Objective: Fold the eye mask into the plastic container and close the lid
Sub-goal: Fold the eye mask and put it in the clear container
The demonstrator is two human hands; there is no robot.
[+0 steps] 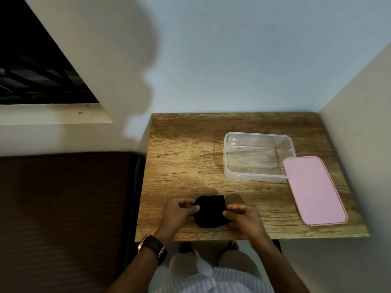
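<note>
A black eye mask (210, 210), folded into a compact bundle, lies near the front edge of the wooden table (184, 157). My left hand (179, 211) pinches its left side and my right hand (243, 215) grips its right side. The clear plastic container (229, 163) stands open and empty at the back right of the table. Its pink lid (313, 189) lies flat on the table just right of the container, touching its front right corner.
A wall runs close along the table's right edge, and another wall stands behind it. A dark brown padded surface (63, 208) sits left of the table. A watch (153, 246) is on my left wrist.
</note>
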